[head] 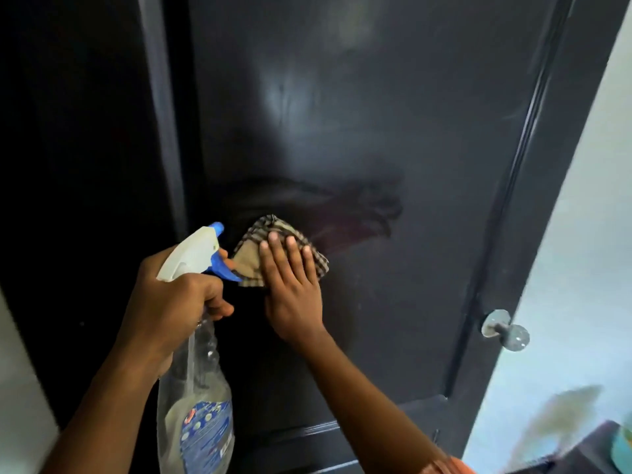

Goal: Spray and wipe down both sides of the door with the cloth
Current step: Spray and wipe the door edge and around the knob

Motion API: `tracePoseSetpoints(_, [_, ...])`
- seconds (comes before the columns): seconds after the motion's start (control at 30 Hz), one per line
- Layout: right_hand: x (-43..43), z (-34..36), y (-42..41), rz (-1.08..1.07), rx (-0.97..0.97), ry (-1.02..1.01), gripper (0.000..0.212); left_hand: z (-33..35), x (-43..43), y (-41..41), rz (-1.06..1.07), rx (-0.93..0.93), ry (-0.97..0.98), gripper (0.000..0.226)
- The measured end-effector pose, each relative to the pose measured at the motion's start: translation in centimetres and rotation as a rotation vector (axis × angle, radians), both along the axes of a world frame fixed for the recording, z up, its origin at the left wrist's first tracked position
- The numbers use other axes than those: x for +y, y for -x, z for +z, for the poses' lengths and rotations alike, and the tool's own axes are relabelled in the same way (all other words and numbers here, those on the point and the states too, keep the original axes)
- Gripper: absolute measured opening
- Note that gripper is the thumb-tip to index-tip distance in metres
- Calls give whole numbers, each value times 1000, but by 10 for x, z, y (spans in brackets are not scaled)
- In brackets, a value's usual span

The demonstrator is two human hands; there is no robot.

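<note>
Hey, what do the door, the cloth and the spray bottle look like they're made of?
The door is probably wood, painted glossy black: it reflects light and has a moulded panel edge. The cloth looks like woven fabric, matte, checked tan and dark, with soft folds. The bottle looks like clear plastic, its body see-through, with a white and blue plastic trigger.

**Where things sit at the door**

The door [376,131] stands straight before you. Your right hand [294,292] lies flat on the cloth [251,260], which sits against the door's panel. Just left of it, your left hand [174,295] holds the spray bottle [196,398] upright, nozzle toward the door. The knob [508,331] sticks out at the door's right edge, and the wall [581,251] lies beyond it.
</note>
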State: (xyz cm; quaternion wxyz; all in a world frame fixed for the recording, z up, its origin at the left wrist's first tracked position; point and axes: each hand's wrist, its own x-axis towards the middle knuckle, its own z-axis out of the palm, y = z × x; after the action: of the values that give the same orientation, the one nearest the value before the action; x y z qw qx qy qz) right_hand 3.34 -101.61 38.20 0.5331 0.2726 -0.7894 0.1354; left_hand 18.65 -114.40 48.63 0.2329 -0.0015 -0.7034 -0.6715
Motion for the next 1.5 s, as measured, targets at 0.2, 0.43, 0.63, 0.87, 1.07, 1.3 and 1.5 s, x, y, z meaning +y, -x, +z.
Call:
tracePoseSetpoints(0.2, [136, -35, 36, -206, -148, 511, 63, -16, 45, 9, -20, -63, -6, 41])
tracePoseSetpoints(0.43, [161, -43, 42, -139, -330, 962, 77, -43, 86, 14, -12, -133, -23, 43])
tracePoseSetpoints(0.63, [140, -93, 27, -16, -140, 198, 75, -61, 129, 24, -25, -168, -61, 38])
tracePoseSetpoints(0.87, [192, -115, 28, -31, -280, 596, 75, -91, 164, 23, -29, -220, -22, 47])
tracePoseSetpoints(1.07, [200, -117, -4, 204, -554, 1276, 58, -118, 186, 28, -137, -303, 79, 58])
tracePoseSetpoints(1.3, [233, -137, -45, 257, -793, 1408, 43, -142, 224, 53, -305, -324, 50, 45])
tracePoseSetpoints(1.5, [281, -174, -89, 55, -819, 1586, 45, -159, 282, 67, -497, -354, 74, 39])
